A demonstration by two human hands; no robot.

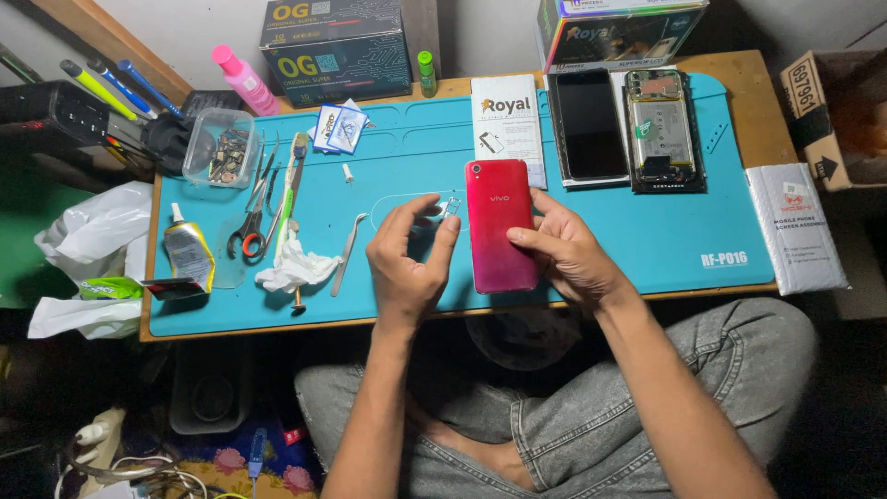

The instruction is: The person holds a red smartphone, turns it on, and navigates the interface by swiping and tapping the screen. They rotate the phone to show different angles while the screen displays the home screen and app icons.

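gripping glossy red phone in right hand, left hand fingers pinching small metal tray

Red phone and small tray in our hands

We are holding the glossy red phone back-up and lengthwise over the blue mat's near edge, while we are pinching a small, pale tray just beside its upper left edge.

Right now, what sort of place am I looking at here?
Most likely a small phone repair bench. The right hand holds a red phone face down over a blue repair mat, an opened phone lies with its insides showing, and scissors and tweezers sit nearby.
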